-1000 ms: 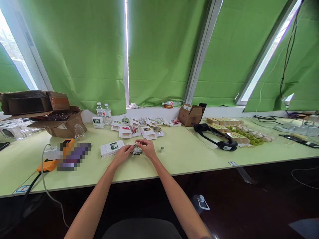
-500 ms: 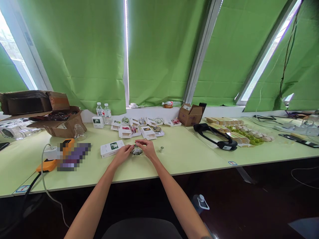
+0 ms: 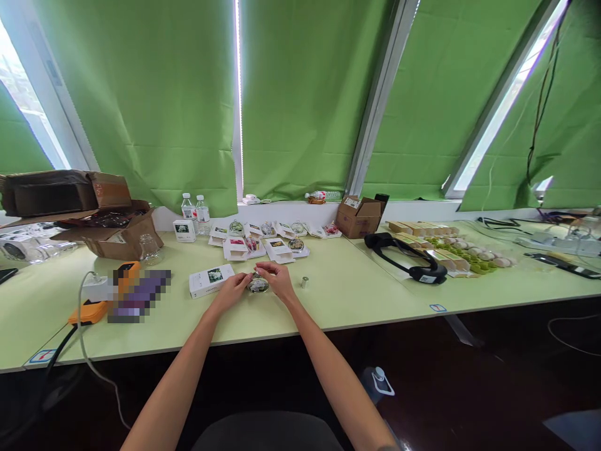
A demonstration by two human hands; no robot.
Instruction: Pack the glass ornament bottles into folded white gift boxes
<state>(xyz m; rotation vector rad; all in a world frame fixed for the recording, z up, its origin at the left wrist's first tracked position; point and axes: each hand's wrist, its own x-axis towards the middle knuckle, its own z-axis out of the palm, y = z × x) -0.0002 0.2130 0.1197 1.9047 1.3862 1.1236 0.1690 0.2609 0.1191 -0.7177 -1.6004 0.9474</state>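
Observation:
A small round clear ornament with pale and dark pieces inside stands close to the table's front edge, between my hands. My left hand is closed on its left side. At its top, the fingers of my right hand are pinched together on its neck; the fingertips hide the detail there. To the right of it a small silver cylindrical cap rests on the table. Just left of my left hand lies a white box with a flower picture on it.
Behind my hands lie several opened white boxes with round ornaments. Two water bottles and a cardboard box stand farther back. A black headset sits to the right, near egg-tray-like green holders. At left is an orange device.
Both hands stay in almost the same place around the round ornament, with only a slight shift of the right fingers at its top.

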